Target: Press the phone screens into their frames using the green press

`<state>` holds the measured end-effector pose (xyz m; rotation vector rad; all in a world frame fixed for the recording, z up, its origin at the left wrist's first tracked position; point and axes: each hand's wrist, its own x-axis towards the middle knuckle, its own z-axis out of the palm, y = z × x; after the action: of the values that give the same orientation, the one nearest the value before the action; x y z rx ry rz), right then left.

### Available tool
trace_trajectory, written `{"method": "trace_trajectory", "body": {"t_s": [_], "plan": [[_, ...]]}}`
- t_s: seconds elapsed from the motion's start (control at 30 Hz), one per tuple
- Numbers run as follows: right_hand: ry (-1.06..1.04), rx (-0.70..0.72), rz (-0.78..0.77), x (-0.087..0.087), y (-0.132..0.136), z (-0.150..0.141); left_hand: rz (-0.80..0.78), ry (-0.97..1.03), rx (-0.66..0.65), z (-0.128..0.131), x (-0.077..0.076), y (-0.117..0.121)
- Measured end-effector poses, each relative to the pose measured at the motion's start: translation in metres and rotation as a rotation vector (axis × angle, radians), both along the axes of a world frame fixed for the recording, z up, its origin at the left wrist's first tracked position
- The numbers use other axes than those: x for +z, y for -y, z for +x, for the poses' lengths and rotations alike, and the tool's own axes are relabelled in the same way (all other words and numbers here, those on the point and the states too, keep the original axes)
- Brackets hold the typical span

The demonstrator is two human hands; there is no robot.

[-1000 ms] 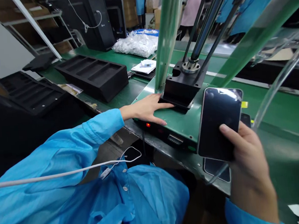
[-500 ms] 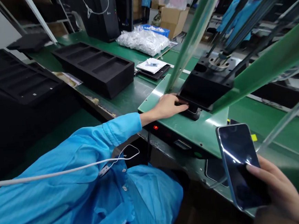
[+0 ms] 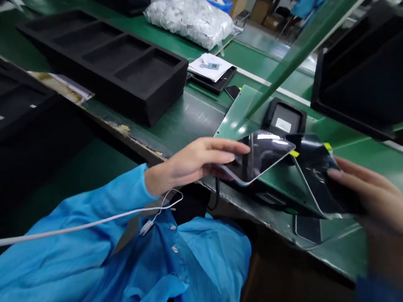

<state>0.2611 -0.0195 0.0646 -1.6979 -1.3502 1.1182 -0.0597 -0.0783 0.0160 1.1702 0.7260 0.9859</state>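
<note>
My left hand [image 3: 192, 163] grips one end of a dark-screened phone [image 3: 259, 155] and holds it tilted just above the green fixture plate [image 3: 240, 115]. My right hand [image 3: 376, 202], blurred at the lower right, is closed on a second dark phone [image 3: 317, 179] with a yellow tab at its top corner. The two phones almost meet at their upper ends. Behind them a black nest with a white label [image 3: 284, 116] lies bare on the plate. The black press head [image 3: 367, 86] hangs raised at the right.
Black foam trays [image 3: 103, 56] with long compartments lie on the green bench at the left. A bag of small white parts [image 3: 191, 19] and a paper on a dark pad [image 3: 211, 69] sit behind. A white cable [image 3: 88, 225] crosses my blue sleeve.
My left hand has pulled a phone out from under the press head, which has risen. My right hand has brought its phone lower and closer to the plate. The camera has tilted down.
</note>
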Motion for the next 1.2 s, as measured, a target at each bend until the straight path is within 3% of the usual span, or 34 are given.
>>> {"method": "trace_trajectory", "body": {"t_s": [0.07,0.13,0.27,0.37,0.47,0.53,0.6,0.73,0.8,0.9,0.97,1.07,1.13,1.2], "plan": [[-0.123,-0.09,0.025,-0.005,-0.024,-0.021,0.014,0.007,-0.015,-0.028,-0.001,0.025],[-0.208,-0.128,0.044,-0.01,-0.048,-0.036,0.147,-0.093,0.015,-0.049,-0.001,0.039],[-0.187,0.026,0.062,-0.011,-0.08,-0.045,0.549,-0.522,0.256,-0.071,-0.001,0.046],[0.218,0.154,0.027,-0.006,-0.093,-0.043,0.819,-0.854,0.439,-0.069,-0.008,0.036],[0.843,0.226,0.054,-0.003,-0.093,-0.038,1.016,-1.214,0.431,-0.054,-0.021,0.016],[1.052,0.271,0.137,-0.006,-0.08,-0.029,1.06,-1.393,0.384,-0.044,-0.03,0.003],[1.076,0.376,0.293,-0.013,-0.056,-0.012,1.074,-1.492,0.364,-0.036,-0.037,-0.008],[0.926,0.735,0.594,-0.041,0.004,0.034,1.059,-1.522,0.378,-0.03,-0.047,-0.021],[0.919,0.781,0.685,-0.057,0.024,0.049,1.03,-1.5,0.373,-0.029,-0.05,-0.023],[0.944,0.726,0.758,-0.073,0.037,0.057,0.991,-1.399,0.353,-0.035,-0.047,-0.02],[0.913,0.713,0.769,-0.074,0.042,0.058,0.927,-1.276,0.438,-0.049,-0.034,-0.019],[0.85,0.67,0.83,-0.062,0.055,0.063,0.764,-1.101,0.737,-0.09,0.003,-0.029],[0.84,0.662,0.921,-0.048,0.066,0.065,0.622,-1.043,0.858,-0.128,0.028,-0.047],[0.837,0.695,1.008,-0.029,0.075,0.057,0.498,-1.052,0.926,-0.169,0.043,-0.072]]}}
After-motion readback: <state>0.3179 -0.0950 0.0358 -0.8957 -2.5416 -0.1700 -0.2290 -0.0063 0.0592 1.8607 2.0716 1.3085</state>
